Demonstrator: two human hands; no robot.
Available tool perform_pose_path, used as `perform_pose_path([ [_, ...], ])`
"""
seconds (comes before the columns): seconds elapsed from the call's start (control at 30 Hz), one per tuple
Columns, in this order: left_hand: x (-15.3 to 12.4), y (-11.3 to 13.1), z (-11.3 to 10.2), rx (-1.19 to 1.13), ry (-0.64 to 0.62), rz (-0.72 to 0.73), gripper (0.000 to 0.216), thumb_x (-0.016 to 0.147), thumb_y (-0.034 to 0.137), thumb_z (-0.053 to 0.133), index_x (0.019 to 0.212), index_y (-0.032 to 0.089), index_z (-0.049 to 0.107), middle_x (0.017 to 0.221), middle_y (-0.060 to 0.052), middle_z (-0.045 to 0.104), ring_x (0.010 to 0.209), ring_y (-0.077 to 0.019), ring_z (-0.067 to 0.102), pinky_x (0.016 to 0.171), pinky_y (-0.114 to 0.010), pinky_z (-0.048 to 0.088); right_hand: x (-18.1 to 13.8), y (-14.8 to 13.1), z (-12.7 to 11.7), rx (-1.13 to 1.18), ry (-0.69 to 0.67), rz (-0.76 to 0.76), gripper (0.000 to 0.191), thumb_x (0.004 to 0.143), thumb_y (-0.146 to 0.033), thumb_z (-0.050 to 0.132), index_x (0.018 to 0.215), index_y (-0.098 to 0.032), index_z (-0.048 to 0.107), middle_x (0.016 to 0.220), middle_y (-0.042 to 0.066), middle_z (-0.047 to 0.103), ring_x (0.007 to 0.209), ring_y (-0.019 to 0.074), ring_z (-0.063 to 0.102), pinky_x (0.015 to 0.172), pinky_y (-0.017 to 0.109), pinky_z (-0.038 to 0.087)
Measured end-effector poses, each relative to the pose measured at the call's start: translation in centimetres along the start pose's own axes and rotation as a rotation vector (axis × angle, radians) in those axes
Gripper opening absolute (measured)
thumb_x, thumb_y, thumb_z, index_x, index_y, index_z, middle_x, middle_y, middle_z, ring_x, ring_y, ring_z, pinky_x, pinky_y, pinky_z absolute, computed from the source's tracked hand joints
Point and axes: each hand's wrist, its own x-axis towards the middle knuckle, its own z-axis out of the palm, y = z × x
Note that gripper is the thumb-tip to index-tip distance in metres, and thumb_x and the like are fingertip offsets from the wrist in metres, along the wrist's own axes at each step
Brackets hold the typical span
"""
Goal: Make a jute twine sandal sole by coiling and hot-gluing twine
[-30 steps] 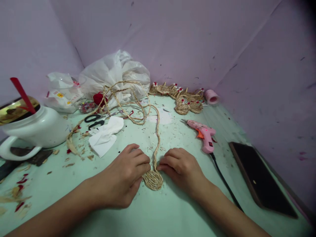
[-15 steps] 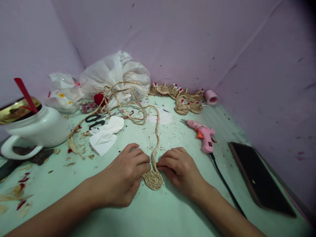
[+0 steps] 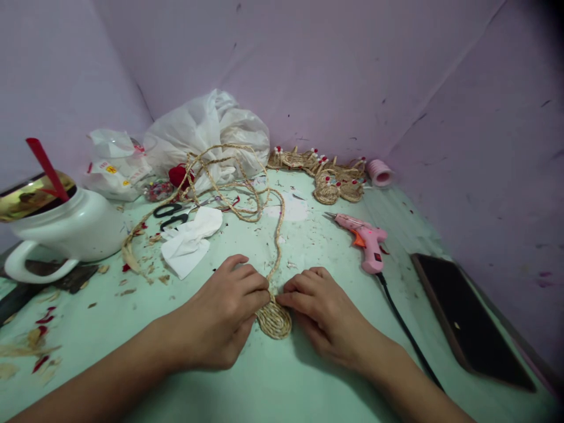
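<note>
A flat coil of braided straw rope (image 3: 275, 321) lies on the green tabletop between my hands. From its top, the loose braided rope (image 3: 278, 235) runs away from me to a tangle of loops further back. My left hand (image 3: 233, 308) is closed on the coil's upper left edge, its fingertips partly hidden. On the other side, my right hand (image 3: 315, 308) has its fingers bent and pressed against the top right of the coil, where the rope leaves it. To the right lies a pink glue gun (image 3: 365, 239), nozzle pointing away to the left.
Beside the glue gun lies a dark phone (image 3: 471, 320). At left stands a white mug (image 3: 88, 226) with a red straw. Black-handled scissors (image 3: 173, 218), crumpled white paper (image 3: 191, 241) and a plastic bag (image 3: 207, 132) sit further back, near beaded straw pieces (image 3: 337, 185).
My right fingers have shifted slightly left onto the coil's top, and the rope there now bends left toward my left fingertips. My left hand has barely moved.
</note>
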Motion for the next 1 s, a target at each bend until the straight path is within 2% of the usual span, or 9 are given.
perform_pose_path([
  [0.27, 0.2, -0.1, 0.1, 0.004, 0.035, -0.020, 0.028, 0.070, 0.008, 0.051, 0.095, 0.018, 0.059, 0.090, -0.005, 0.059, 0.087, -0.0194, 0.051, 0.101, -0.047, 0.026, 0.1, -0.9, -0.1, 0.053, -0.039, 0.111, 0.021, 0.083, -0.016, 0.042, 0.091, -0.017, 0.062, 0.084, 0.006, 0.060, 0.081, 0.0201, 0.052, 0.076, 0.037, 0.034],
  [0.4, 0.3, -0.1, 0.0, 0.005, 0.050, -0.010, 0.028, 0.068, 0.008, 0.051, 0.093, 0.018, 0.060, 0.088, -0.005, 0.060, 0.085, -0.0194, 0.052, 0.101, -0.047, 0.026, 0.2, -1.7, 0.0, -0.027, -0.045, 0.117, 0.010, 0.079, -0.022, 0.053, 0.084, -0.017, 0.060, 0.082, 0.006, 0.059, 0.079, 0.0209, 0.050, 0.077, 0.038, 0.034],
  [0.53, 0.3, -0.2, 0.2, -0.004, 0.082, -0.013, 0.026, 0.067, 0.010, 0.052, 0.090, 0.018, 0.061, 0.087, -0.005, 0.062, 0.083, -0.0193, 0.053, 0.100, -0.046, 0.027, 0.2, -2.5, 0.1, -0.126, -0.050, 0.141, 0.026, 0.073, -0.036, 0.065, 0.090, -0.017, 0.061, 0.087, 0.007, 0.060, 0.082, 0.0236, 0.049, 0.081, 0.041, 0.033],
  [0.77, 0.6, -0.1, 0.7, -0.003, 0.169, -0.055, 0.022, 0.064, 0.013, 0.054, 0.083, 0.016, 0.064, 0.081, -0.005, 0.064, 0.077, -0.0183, 0.057, 0.094, -0.044, 0.032, 0.0, -2.3, 0.4, -0.169, -0.004, 0.194, 0.035, 0.072, -0.028, 0.064, 0.104, -0.016, 0.061, 0.091, 0.008, 0.062, 0.086, 0.0232, 0.052, 0.081, 0.039, 0.034],
  [1.0, 1.0, 0.3, 1.8, 0.033, 0.202, -0.140, 0.020, 0.059, 0.014, 0.054, 0.076, 0.017, 0.064, 0.076, -0.004, 0.064, 0.074, -0.0191, 0.057, 0.086, -0.042, 0.036, 0.2, -2.8, 0.9, -0.246, 0.069, 0.264, 0.027, 0.069, -0.025, 0.060, 0.094, -0.017, 0.064, 0.090, 0.008, 0.060, 0.085, 0.0243, 0.051, 0.077, 0.038, 0.035],
])
